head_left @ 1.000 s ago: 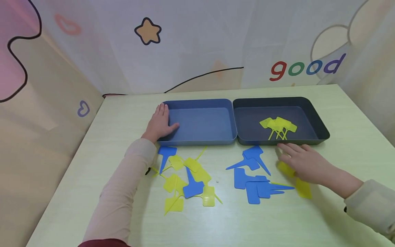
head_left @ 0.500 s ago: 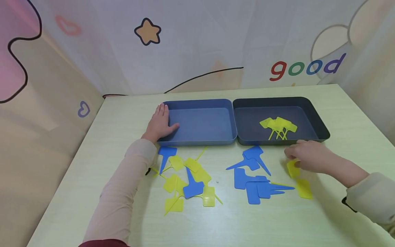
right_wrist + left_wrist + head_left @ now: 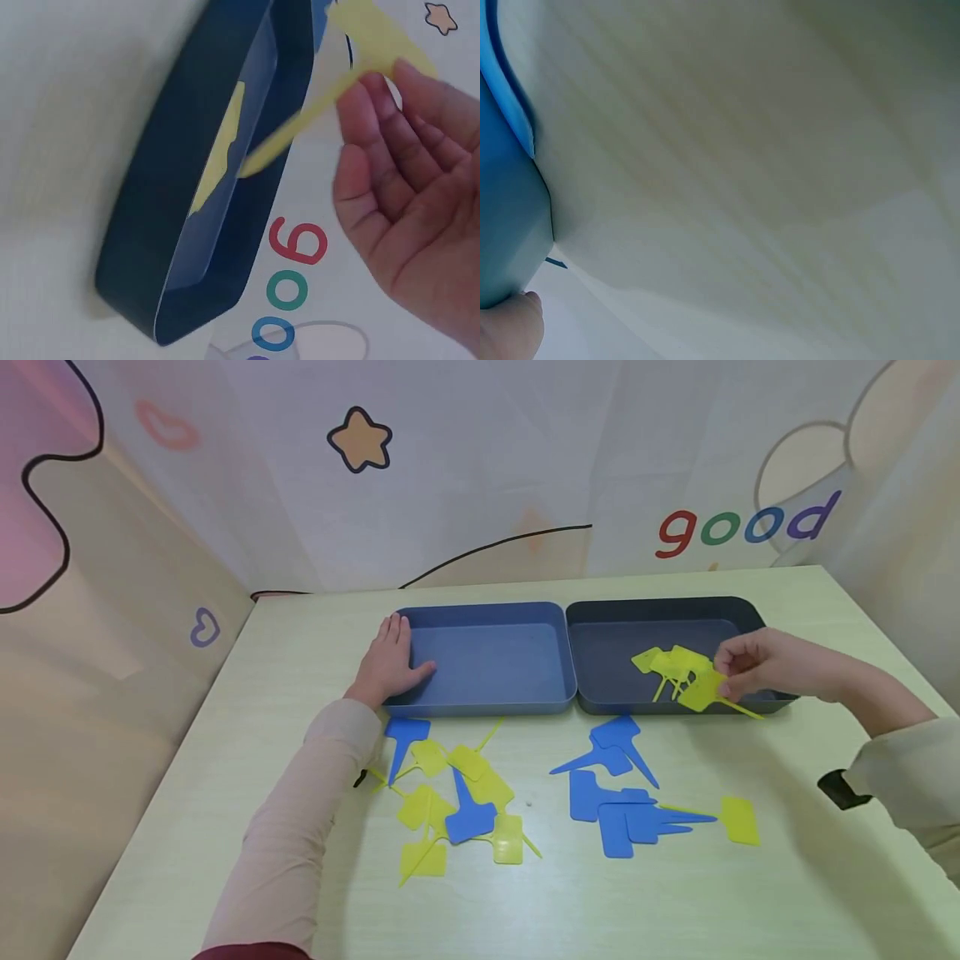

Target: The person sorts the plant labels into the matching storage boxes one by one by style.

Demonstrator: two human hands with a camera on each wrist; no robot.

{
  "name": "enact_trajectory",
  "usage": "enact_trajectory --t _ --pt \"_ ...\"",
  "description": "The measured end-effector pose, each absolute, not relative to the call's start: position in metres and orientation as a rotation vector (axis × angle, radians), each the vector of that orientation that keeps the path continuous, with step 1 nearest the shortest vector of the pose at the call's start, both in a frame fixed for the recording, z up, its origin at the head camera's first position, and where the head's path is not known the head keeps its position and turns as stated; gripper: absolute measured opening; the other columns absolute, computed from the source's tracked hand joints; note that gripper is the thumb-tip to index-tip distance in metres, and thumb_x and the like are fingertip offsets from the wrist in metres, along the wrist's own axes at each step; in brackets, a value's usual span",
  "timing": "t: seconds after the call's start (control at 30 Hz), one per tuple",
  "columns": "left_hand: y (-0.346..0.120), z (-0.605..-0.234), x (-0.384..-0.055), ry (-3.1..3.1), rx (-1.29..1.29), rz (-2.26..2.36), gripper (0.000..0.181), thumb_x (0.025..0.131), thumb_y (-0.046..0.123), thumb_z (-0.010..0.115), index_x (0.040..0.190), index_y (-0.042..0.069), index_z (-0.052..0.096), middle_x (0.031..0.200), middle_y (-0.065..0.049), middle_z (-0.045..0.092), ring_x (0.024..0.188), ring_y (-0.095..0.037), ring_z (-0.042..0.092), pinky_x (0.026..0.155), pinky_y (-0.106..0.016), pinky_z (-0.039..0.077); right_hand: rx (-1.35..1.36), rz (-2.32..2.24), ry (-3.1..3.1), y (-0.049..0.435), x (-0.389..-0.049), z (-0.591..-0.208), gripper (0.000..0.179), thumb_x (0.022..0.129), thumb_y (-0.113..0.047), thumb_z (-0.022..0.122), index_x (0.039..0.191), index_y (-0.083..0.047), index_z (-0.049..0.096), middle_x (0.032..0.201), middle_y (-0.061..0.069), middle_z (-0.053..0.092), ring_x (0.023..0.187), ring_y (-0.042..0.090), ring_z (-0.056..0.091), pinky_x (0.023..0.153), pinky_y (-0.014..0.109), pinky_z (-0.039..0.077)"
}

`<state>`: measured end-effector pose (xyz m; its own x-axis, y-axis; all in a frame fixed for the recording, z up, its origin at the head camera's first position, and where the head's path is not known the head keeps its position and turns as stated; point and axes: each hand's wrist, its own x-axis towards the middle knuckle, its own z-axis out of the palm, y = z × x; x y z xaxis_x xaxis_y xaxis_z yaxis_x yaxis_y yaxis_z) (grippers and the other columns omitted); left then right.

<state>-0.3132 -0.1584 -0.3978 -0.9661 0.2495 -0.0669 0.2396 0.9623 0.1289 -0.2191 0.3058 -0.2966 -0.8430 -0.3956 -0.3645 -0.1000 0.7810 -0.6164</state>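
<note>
My right hand (image 3: 780, 670) pinches a yellow T-shaped plant label (image 3: 699, 692) between thumb and fingers. It is held over the front right part of a dark tray (image 3: 637, 631), where a small heap of yellow labels (image 3: 660, 662) lies. From the right wrist view, the held label (image 3: 300, 124) slants across the tray's opening. My left hand (image 3: 385, 667) rests on the left side of a blue-grey tray (image 3: 487, 652), fingers straight along the rim, thumb over the inside. The left wrist view catches only a fingertip (image 3: 514, 326) by that tray.
In front of the blue-grey tray lie mixed yellow labels (image 3: 423, 806) and blue labels (image 3: 471, 821). Several more blue labels (image 3: 615, 831) lie in front of the dark tray, with one yellow label (image 3: 740, 821) to their right. A printed curtain (image 3: 480, 468) hangs behind the table.
My right hand has picked up a yellow label from the table at the right and carried it up over the dark tray. The left hand has stayed on the blue-grey tray.
</note>
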Motion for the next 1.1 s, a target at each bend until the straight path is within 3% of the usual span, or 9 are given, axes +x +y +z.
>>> enact_trajectory --t 0.17,0.37,0.67,1.1 --pt "-0.159 -0.398 -0.314 3.028 0.385 0.186 0.089 0.085 0.05 0.044 0.139 -0.007 0.003 0.147 -0.023 0.0 0.136 -0.034 0.0 0.111 -0.041 0.01 -0.252 -1.139 2.626 0.299 -0.234 -0.304 0.022 0.086 -0.015 0.056 0.099 0.002 0.051 0.077 -0.002 0.063 0.071 0.011 0.059 0.065 0.021 0.05" --pt "-0.16 -0.398 -0.315 3.032 0.386 0.2 0.089 0.085 0.051 0.043 0.139 -0.007 0.003 0.147 -0.023 0.0 0.137 -0.033 -0.001 0.111 -0.04 0.01 -0.043 -1.566 2.577 0.285 -0.252 -0.333 0.02 0.089 -0.018 0.051 0.102 -0.002 0.048 0.071 -0.017 0.06 0.068 0.0 0.061 0.064 0.016 0.051" --pt "-0.158 -0.397 -0.313 3.025 0.372 0.192 0.088 0.085 0.051 0.042 0.139 -0.007 0.003 0.147 -0.022 0.0 0.137 -0.033 0.0 0.111 -0.04 0.009 0.337 -1.718 2.314 0.263 -0.271 -0.366 0.037 0.089 -0.01 0.049 0.121 0.007 0.039 0.065 -0.011 0.059 0.061 0.003 0.062 0.063 0.018 0.052" --pt "-0.158 -0.396 -0.313 3.026 0.371 0.188 0.089 0.085 0.05 0.043 0.139 -0.007 0.003 0.147 -0.022 0.001 0.136 -0.033 0.0 0.111 -0.04 0.01 0.353 -1.514 2.416 0.251 -0.277 -0.383 0.037 0.087 -0.004 0.047 0.119 0.014 0.045 0.057 -0.009 0.058 0.052 0.002 0.058 0.054 0.018 0.049"
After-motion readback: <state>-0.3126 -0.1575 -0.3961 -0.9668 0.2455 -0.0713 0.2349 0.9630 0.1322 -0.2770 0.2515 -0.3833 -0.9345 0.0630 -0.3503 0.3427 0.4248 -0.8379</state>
